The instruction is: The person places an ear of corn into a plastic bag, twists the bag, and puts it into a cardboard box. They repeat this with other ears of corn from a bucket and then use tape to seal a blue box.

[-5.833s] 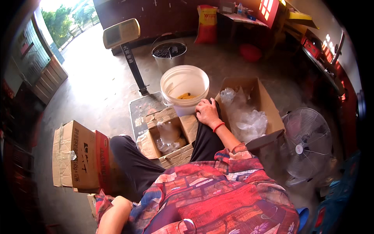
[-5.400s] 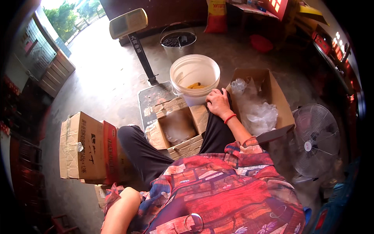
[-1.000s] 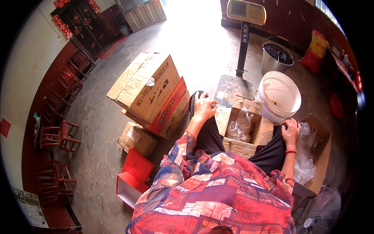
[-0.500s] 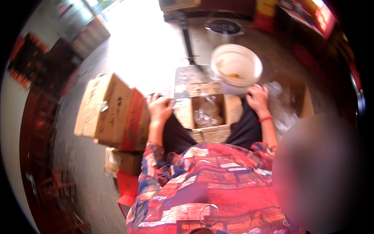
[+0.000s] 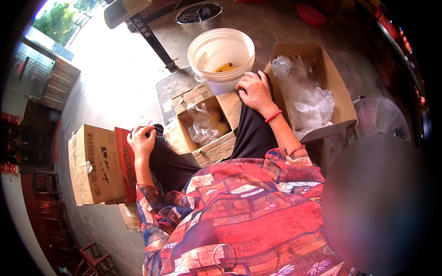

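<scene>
My left hand (image 5: 142, 141) rests by my left knee, its fingers loosely bent and nothing visible in them. On my right knee lies my right hand (image 5: 256, 93), fingers spread over the dark trousers, a red band round the wrist. Between my legs stands an open cardboard box (image 5: 212, 152) with its flaps folded out. Inside it are a clear plastic bag (image 5: 202, 123) and some yellowish-brown rounded things, partly covered. Just beyond, close to my right hand, stands a white bucket (image 5: 202, 45) with a few yellow pieces (image 5: 225, 67) at its bottom.
To the right, a large open carton (image 5: 338, 85) holds crumpled clear plastic bags (image 5: 315, 106), with a fan (image 5: 382, 117) behind it. Closed cartons (image 5: 99, 165) are stacked at my left. A black post (image 5: 152, 41) and a metal bucket (image 5: 199, 20) of dark lumps stand ahead.
The view has turned to the right, so the boxes and bucket appear further left and the right-hand carton shows more fully. Both hands stay at my knees.
</scene>
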### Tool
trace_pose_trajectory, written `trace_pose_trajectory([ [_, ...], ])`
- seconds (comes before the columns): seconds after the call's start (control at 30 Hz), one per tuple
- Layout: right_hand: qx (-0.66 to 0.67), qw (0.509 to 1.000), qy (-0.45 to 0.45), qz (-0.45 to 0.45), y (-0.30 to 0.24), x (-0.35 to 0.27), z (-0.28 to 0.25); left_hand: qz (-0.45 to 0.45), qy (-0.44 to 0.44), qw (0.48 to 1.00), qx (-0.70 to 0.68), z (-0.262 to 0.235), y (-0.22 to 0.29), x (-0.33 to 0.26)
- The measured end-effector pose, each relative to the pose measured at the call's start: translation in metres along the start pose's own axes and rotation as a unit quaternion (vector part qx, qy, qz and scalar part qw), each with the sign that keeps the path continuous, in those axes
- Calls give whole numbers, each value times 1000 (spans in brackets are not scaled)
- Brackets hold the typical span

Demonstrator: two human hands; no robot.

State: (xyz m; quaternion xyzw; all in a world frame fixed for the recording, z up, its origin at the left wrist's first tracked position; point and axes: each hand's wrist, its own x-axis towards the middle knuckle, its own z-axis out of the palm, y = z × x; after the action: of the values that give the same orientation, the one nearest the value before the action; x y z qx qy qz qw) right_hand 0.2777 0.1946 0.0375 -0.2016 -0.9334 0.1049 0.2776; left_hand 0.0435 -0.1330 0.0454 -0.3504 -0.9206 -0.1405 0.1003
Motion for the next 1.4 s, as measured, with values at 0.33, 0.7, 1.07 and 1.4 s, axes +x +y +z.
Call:
trace_pose_trajectory([
  [0.33,27,999,31,-3,-5,-8,-6,-105,-171,976,-90,31,-78,61],
  [0.7,204,948,188,155,44,-10,1,-115,-283,951,-39,50,-110,99],
  [1.07,94,833,22,544,252,-148,100,-107,-300,946,-66,55,-97,92],
  [1.4,86,737,-327,585,268,-203,82,-113,-323,936,-83,53,-91,97],
])
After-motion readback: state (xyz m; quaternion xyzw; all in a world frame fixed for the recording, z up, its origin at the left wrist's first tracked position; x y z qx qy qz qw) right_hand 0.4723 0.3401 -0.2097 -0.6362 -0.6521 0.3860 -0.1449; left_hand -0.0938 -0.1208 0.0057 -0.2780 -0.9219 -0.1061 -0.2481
